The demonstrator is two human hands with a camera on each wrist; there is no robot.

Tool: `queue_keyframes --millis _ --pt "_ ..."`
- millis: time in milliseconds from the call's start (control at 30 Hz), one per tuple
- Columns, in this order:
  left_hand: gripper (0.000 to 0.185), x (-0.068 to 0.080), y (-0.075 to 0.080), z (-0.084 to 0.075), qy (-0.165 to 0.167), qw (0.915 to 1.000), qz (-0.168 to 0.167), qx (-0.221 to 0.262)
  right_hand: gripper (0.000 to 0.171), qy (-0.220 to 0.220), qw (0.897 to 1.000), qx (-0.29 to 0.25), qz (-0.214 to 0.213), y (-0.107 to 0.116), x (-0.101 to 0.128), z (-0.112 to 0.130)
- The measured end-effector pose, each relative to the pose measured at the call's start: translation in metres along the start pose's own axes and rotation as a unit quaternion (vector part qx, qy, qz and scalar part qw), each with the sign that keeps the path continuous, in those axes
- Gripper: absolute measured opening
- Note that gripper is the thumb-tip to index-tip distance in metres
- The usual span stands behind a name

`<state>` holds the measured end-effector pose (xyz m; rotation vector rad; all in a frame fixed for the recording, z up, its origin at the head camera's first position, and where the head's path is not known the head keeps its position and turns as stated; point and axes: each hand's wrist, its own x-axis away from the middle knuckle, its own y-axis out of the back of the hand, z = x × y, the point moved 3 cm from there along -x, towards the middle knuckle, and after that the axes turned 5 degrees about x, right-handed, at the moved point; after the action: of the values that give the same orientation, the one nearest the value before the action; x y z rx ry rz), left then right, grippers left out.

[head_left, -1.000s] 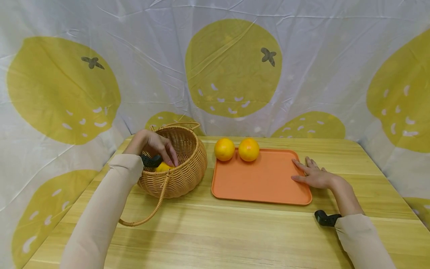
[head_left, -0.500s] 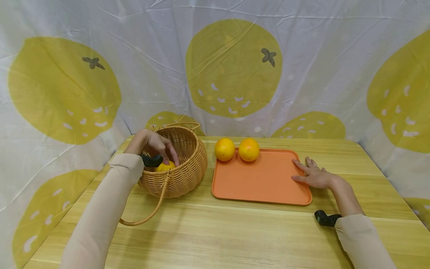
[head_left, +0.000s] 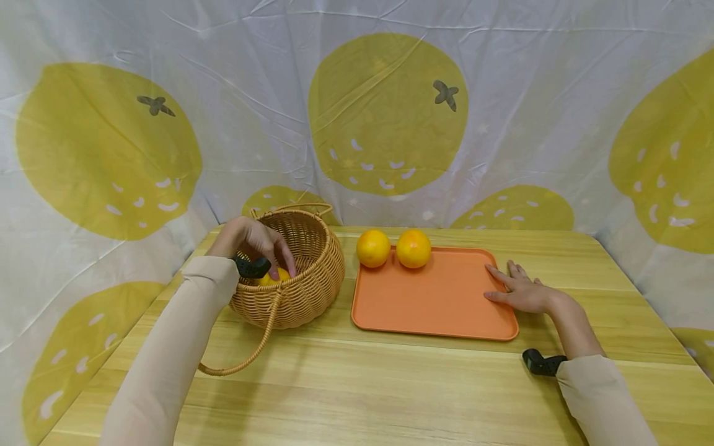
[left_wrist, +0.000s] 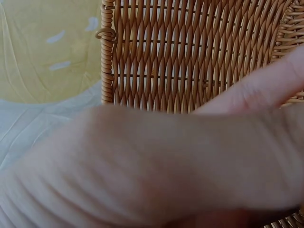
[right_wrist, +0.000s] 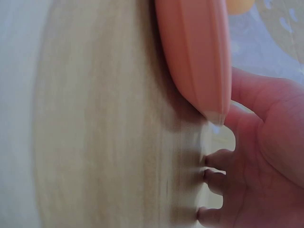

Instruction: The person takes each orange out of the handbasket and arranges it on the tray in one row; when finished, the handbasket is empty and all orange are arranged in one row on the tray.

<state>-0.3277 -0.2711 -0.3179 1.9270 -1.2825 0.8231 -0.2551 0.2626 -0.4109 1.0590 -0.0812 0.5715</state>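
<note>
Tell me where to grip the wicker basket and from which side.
Take the wicker basket by its loose handle, which lies folded down on the table at the near side. Come from the front and above; the left hand already fills the opening, over a yellow fruit.

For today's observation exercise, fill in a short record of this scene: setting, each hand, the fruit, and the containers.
Setting: wooden table, lemon-print cloth behind
Left hand: inside the wicker basket, fingers curled over a yellow-orange fruit
Right hand: flat, thumb on the orange tray at its right edge
Fruit out: two oranges at the tray's far left corner
Basket handle: one lies on the table
</note>
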Motion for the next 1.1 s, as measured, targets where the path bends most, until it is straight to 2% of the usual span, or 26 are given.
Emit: queue_keyframes --millis 200,333,633,800,933,1100 --pt "0.030 0.0011 0.0046 0.0005 -0.014 0.9978 -0.061 -0.022 0.089 0.000 1.000 -0.002 0.000 0.0000 0.0002 0.0001" --pt "0.031 0.0000 0.0067 0.0003 -0.018 0.9961 -0.084 -0.016 0.089 -0.001 1.000 -0.004 0.001 -0.0002 0.0000 -0.0002" --pt "0.031 -0.0003 0.0026 0.0004 -0.001 0.9992 -0.037 -0.015 0.089 0.000 1.000 -0.004 0.000 -0.0004 0.0002 -0.0002" --pt "0.038 -0.0020 0.0028 0.0004 -0.019 0.9988 -0.032 -0.031 0.089 -0.002 1.000 -0.007 0.001 -0.0002 -0.0002 0.0001" --pt "0.044 0.0001 0.0061 -0.0009 -0.045 0.9966 -0.049 -0.048 0.089 -0.004 1.000 -0.007 0.003 0.0000 -0.0003 0.0002" --pt "0.046 0.0073 0.0095 -0.0047 -0.057 0.9956 -0.074 -0.008 0.090 -0.003 1.000 -0.007 0.005 -0.0005 -0.0006 0.0007"
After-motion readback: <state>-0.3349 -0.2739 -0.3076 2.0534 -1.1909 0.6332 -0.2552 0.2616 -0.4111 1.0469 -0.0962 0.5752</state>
